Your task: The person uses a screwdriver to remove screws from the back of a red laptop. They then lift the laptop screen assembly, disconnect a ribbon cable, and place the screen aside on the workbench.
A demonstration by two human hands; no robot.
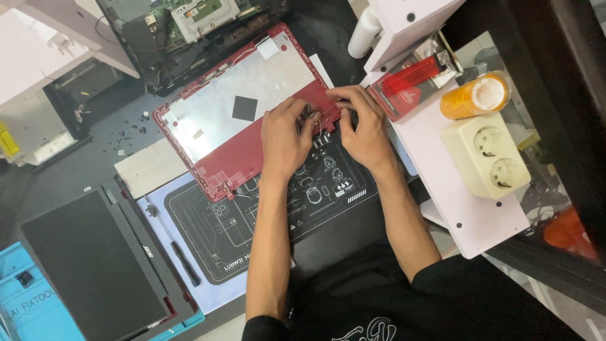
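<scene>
A red laptop lid shell [221,158] lies open-side up on a dark work mat [252,227], with a silvery inner panel and a small black square pad [245,108]. My left hand [285,137] rests on the shell's lower right part, fingers curled over a small dark part near the hinge. My right hand [363,129] presses at the shell's right corner, fingertips pinched on the edge beside the left hand. What sits between the fingers is too small to make out.
A black laptop screen panel [95,265] lies lower left on a blue tray [31,309]. A screwdriver [173,243] rests on the mat. Loose screws [129,136] lie left of the shell. A white shelf [467,208] on the right carries a double socket [486,155], yellow tape roll [473,96] and red packet [410,85].
</scene>
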